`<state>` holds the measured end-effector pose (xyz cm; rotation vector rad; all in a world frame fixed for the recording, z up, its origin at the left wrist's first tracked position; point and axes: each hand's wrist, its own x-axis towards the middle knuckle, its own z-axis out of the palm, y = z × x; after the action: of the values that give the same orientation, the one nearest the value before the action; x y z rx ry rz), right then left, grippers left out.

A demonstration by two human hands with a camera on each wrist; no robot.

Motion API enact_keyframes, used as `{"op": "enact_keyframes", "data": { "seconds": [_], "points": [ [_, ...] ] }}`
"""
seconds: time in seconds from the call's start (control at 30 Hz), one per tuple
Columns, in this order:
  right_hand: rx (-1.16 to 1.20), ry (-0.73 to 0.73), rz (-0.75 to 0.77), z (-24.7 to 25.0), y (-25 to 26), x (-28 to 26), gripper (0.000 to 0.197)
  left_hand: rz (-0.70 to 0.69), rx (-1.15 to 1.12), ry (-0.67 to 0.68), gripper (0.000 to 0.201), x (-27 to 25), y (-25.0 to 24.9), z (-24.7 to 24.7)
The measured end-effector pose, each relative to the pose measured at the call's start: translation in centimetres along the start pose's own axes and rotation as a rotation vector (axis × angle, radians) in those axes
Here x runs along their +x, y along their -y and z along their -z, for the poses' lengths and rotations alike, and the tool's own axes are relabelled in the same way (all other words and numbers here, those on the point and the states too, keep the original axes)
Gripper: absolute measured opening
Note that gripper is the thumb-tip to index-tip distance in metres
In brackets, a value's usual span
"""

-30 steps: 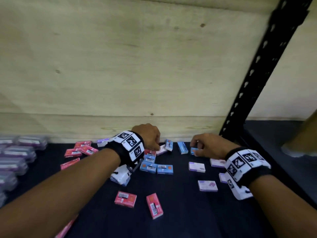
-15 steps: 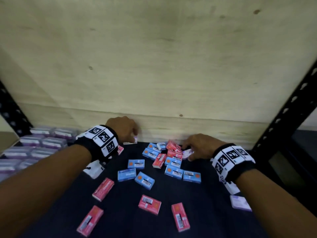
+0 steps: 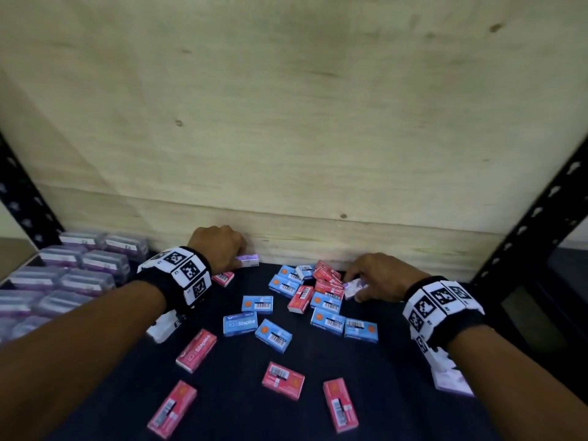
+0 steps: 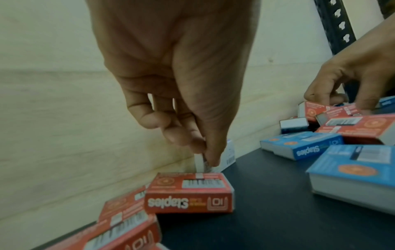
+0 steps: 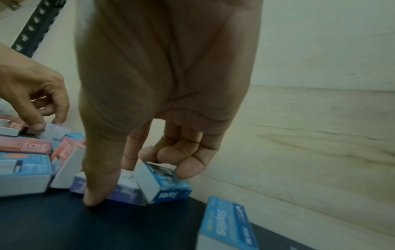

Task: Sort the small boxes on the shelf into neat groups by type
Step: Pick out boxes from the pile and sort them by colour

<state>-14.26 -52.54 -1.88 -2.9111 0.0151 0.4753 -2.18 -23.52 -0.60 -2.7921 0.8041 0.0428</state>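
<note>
Small staple boxes lie scattered on the dark shelf: blue ones, red ones and pale purple ones. My left hand is at the back wall, left of the pile, and pinches a purple box standing on edge behind a red box. My right hand is at the pile's right side. Its thumb and forefinger pinch another purple box, and its curled fingers touch a tilted blue box.
Rows of clear cases with purple labels fill the shelf's left end. A plywood back wall closes the rear. Black slotted posts stand at left and right. One purple box lies under my right forearm.
My view swung left. The left hand moved left along the back wall with a purple box. The right hand shifted to the pile's right side and took hold of a purple box.
</note>
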Motion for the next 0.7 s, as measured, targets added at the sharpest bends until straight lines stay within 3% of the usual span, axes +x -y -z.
{"op": "enact_keyframes", "data": {
  "seconds": [0.43, 0.7],
  "points": [
    [0.189, -0.002, 0.023, 1.2, -0.7, -3.0, 0.033, -0.105, -0.152, -0.016, 0.025, -2.3, -1.8, 3.5],
    [0.166, -0.079, -0.067, 2.1, -2.1, -8.6, 0.026, -0.295, -0.241, -0.014, 0.023, -4.6, -8.0, 5.7]
  ]
}}
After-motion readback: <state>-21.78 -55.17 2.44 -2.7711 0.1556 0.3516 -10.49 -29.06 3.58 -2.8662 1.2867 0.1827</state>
